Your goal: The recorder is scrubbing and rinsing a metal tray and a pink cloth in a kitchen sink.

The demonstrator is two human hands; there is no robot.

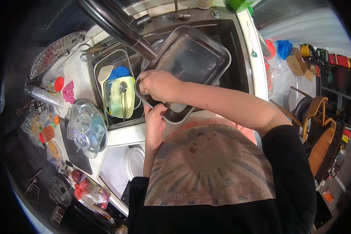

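Observation:
A rectangular dark metal baking tray (193, 58) is held tilted over the sink (238, 58), its inside wet and dotted with drops. My left hand (155, 118) grips the tray's near left rim, thumb over the edge. Across the tray reaches my right arm. My right hand (161, 86) is curled against the inner left wall; a small shiny bit shows under its fingers, but what it holds, if anything, is hidden. Just above that hand ends the spout of a dark metal faucet (146, 48). No running water can be made out.
Left of the tray, a wire basket (97, 70) holds a light green cutting board (130, 102), a blue cloth (120, 72), a clear container and tongs (123, 96). Further left, an oval metal tray (103, 128) carries several clear cups (83, 122). A green bottle (238, 4) stands behind the sink.

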